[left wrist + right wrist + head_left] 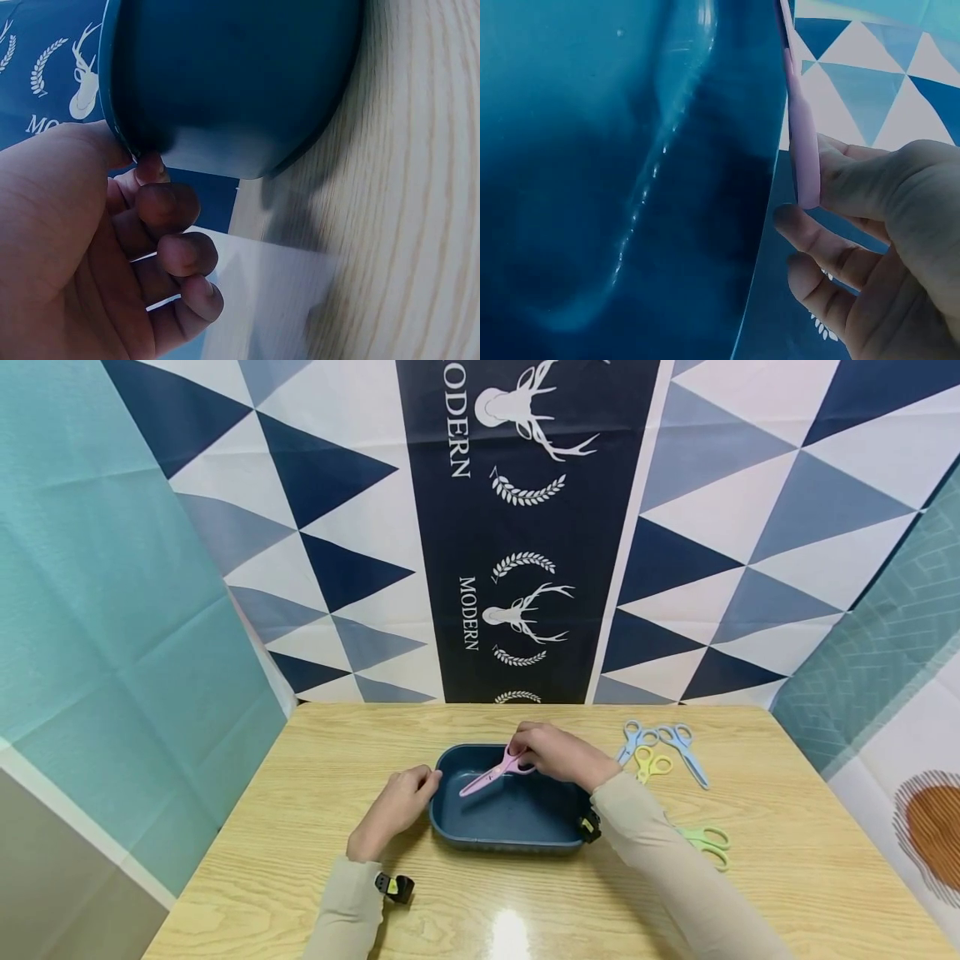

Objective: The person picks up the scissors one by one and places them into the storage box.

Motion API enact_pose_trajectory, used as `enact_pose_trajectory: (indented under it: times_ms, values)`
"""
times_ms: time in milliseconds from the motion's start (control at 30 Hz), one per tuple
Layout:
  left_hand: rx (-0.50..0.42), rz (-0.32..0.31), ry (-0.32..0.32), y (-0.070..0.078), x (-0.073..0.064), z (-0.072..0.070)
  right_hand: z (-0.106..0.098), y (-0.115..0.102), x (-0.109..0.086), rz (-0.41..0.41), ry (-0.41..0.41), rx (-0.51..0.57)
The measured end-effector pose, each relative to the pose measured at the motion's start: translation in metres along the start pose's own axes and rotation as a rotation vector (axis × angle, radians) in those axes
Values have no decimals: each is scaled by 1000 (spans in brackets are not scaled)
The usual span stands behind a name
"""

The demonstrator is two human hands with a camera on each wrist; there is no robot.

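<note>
A dark blue rectangular tub (510, 843) with rounded corners stands on the wooden table. My left hand (402, 799) pinches the tub's left rim between thumb and index finger; in the left wrist view its other fingers (187, 255) curl below the rim. Over the tub, my right hand (551, 752) holds pink scissors (487, 777) by the handle loops, with the blades pointing left and down toward the tub's inside. The right wrist view shows the pink handle (805, 150) edge-on between thumb and fingers.
To the right lie two blue scissors (682, 747), yellow scissors (651, 763) and green scissors (708, 842), the last partly hidden behind the right sleeve. A patterned cloth wall (525, 543) rises at the table's back edge, and a teal one (135, 610) on the left.
</note>
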State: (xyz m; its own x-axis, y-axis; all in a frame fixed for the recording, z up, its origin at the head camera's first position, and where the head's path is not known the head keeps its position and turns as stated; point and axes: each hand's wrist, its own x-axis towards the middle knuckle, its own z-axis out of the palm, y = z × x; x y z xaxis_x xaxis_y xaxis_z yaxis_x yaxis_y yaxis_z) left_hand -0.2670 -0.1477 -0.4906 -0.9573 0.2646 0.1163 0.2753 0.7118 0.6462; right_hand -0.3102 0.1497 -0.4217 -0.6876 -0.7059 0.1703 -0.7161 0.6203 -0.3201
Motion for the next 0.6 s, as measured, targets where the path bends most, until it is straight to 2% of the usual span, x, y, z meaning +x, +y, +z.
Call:
enact_pose_trajectory:
  times_ms: [600]
  values:
    - [-12,1,-9,0,0,0,4,-8,11,-12,-15,-67]
